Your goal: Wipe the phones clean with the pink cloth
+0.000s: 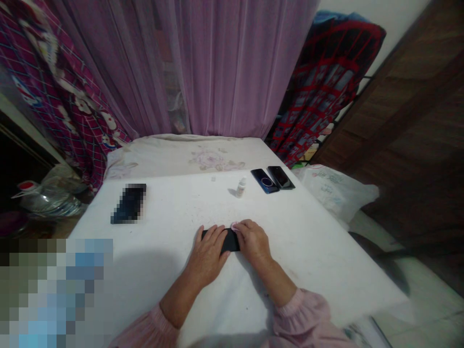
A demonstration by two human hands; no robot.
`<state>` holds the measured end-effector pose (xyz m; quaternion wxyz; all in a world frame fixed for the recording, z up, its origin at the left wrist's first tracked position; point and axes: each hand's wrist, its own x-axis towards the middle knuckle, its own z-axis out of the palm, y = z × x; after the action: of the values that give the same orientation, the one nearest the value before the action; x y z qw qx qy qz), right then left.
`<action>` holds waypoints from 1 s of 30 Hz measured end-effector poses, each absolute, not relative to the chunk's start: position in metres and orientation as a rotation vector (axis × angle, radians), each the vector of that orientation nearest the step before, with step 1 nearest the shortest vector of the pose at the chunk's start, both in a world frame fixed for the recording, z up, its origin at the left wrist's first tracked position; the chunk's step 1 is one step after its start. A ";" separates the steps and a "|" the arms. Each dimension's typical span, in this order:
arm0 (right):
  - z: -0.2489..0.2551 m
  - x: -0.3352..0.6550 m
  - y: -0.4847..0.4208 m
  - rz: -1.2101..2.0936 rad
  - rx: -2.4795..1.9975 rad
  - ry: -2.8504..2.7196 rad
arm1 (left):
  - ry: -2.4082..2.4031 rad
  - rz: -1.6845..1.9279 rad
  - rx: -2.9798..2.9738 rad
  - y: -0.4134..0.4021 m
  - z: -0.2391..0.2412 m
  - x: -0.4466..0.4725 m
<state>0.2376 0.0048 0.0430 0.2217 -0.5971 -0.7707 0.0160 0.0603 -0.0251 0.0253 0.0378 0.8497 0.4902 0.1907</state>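
A black phone lies flat on the white table in front of me, its long side running left to right. My left hand covers the phone's left end, fingers over the far edge and thumb at the near edge, gripping it. At the right end, my right hand pinches a small pinkish-white wad, cloth or cotton, against the phone's far right corner. Beyond the hands stands a small white bottle, upright.
Two more phones, one blue and one dark, lie at the table's back right. A pixelated dark object is on the left. A white plastic bag sits beside the right edge. Purple curtains hang behind the table.
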 end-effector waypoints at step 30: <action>0.042 0.251 -0.040 0.104 -1.541 -2.175 | 1.530 0.599 2.558 -0.026 0.027 0.063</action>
<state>0.2507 -0.0396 0.0424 0.2348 -0.5615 -0.7926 0.0379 0.0629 -0.0255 0.0269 0.0507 0.8404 0.5025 0.1969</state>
